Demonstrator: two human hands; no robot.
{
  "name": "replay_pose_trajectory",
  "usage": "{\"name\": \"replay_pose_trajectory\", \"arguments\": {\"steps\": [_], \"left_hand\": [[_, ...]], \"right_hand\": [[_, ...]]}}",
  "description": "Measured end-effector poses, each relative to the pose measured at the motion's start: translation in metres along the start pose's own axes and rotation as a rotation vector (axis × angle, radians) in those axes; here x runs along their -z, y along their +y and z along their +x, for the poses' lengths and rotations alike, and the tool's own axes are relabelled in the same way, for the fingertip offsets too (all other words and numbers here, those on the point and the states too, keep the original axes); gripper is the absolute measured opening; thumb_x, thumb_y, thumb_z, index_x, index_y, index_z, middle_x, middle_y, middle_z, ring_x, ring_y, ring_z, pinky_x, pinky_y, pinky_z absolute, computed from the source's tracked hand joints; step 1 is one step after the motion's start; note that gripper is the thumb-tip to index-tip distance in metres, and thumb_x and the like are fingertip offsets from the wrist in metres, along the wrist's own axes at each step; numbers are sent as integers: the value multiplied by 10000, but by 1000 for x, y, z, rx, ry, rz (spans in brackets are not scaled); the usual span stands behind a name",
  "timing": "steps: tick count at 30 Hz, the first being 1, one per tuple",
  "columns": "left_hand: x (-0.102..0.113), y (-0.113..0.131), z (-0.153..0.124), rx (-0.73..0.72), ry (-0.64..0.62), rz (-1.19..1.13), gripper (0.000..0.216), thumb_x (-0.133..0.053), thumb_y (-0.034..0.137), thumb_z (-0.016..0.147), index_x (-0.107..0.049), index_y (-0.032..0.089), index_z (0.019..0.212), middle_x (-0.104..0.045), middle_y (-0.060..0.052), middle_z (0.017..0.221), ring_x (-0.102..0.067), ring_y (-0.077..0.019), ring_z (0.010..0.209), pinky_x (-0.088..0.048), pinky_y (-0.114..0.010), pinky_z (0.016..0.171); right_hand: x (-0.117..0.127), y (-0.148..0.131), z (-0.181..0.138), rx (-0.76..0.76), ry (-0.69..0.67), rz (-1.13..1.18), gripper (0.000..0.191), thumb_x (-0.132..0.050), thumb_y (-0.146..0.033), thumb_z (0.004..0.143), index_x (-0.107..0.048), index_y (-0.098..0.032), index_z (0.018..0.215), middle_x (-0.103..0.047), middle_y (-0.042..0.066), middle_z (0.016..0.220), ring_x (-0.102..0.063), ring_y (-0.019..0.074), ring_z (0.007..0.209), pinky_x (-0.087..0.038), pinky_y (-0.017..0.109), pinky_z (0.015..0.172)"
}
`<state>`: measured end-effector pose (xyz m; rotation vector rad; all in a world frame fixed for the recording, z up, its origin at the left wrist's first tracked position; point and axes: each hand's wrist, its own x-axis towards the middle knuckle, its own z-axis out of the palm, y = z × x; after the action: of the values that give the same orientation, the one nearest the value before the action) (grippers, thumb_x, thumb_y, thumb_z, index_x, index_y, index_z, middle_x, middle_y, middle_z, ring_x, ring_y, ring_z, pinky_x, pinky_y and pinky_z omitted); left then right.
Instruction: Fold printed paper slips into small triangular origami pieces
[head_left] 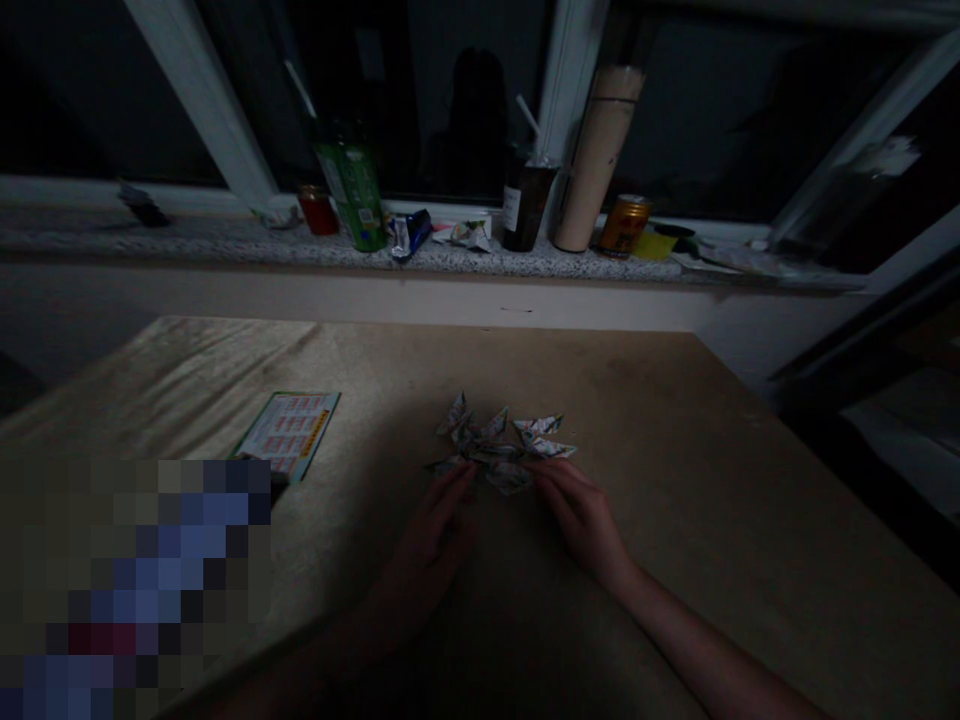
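Observation:
A cluster of folded paper pieces (pixel 499 440), patterned and with pointed tips, lies on the tabletop in front of me. They spread out in several directions, some tips standing up. My left hand (pixel 439 535) reaches in from the near left, fingers stretched forward and fingertips at the near left edge of the papers; its thumb sits apart, in shadow. From the near right comes my right hand (pixel 581 510), its extended fingers touching the papers' right side. The dim light hides whether any paper is between the fingertips.
A printed card (pixel 289 432) lies left on the table (pixel 675 420), beside a blurred-out patch (pixel 150 580). Along the window sill (pixel 450 258) stand a green bottle (pixel 356 195), a dark drink cup (pixel 527 200), a tall thermos (pixel 600 160), an orange can (pixel 624 226) and a red jar (pixel 318 210).

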<state>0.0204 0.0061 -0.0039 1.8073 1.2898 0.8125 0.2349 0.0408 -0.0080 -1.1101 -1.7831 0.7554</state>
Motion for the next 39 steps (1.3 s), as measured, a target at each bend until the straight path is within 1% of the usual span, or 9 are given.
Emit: {"name": "replay_pose_trajectory", "arguments": {"steps": [11,21,23,26,29,32,34,36,39], "left_hand": [[-3,-2,2,-26,-20,52,451,-429,212,907,-376,244,1354,-345,-54,1420,-312,-218,1300,-263,-410,1076],[-2,-2,3,-58,-6,56,412,-438,172,895,-428,235,1302,-343,-58,1402,-322,-204,1286,-306,-371,1052],[-1,-1,3,-64,17,44,367,-437,161,889,-475,233,1247,-356,-62,1379,-339,-206,1270,-342,-356,1024],[1,2,3,-72,65,18,240,-449,164,872,-560,216,1079,-457,-72,1259,-447,-215,1166,-414,-336,940],[1,6,0,-55,54,-2,173,-462,183,866,-563,213,1004,-569,-50,1074,-558,-188,962,-459,-298,836],[1,8,-3,-3,4,-2,163,-470,206,871,-565,214,1004,-624,-22,948,-590,-166,825,-476,-262,751],[1,8,-5,15,-14,13,166,-466,225,881,-572,221,1008,-641,-17,941,-600,-166,817,-480,-255,740],[0,7,-7,2,-41,65,174,-462,238,889,-577,231,1019,-646,-18,977,-602,-175,867,-474,-268,784],[-1,7,-10,-87,-114,232,211,-460,219,890,-576,235,1065,-635,-31,1041,-585,-190,943,-449,-310,863]], "right_hand": [[-2,3,2,-66,41,-12,237,-484,-234,886,-675,-214,1026,-663,85,956,-605,218,925,-483,342,812],[-3,6,2,-102,77,-18,201,-514,-241,864,-673,-178,970,-671,84,956,-615,217,886,-480,321,770],[-3,6,2,-116,109,-17,207,-523,-263,859,-661,-170,981,-663,88,962,-614,213,864,-481,313,749],[-2,3,2,-132,180,-23,213,-523,-288,859,-647,-169,985,-643,94,960,-600,212,860,-481,306,724],[-1,-1,-1,-101,229,-46,189,-506,-275,870,-640,-181,964,-624,85,927,-582,203,846,-476,303,712],[-2,-5,-6,-30,243,-80,163,-499,-245,874,-624,-193,964,-610,70,895,-573,186,791,-475,303,695],[-5,-7,-10,27,224,-98,165,-492,-228,877,-612,-208,989,-613,68,903,-577,188,802,-479,316,714],[-7,-10,-15,78,175,-108,186,-485,-213,879,-599,-218,1027,-623,73,922,-585,197,838,-485,329,732],[-10,-16,-20,154,80,-117,209,-488,-191,876,-589,-215,1058,-635,82,925,-597,200,860,-498,324,729]]}}
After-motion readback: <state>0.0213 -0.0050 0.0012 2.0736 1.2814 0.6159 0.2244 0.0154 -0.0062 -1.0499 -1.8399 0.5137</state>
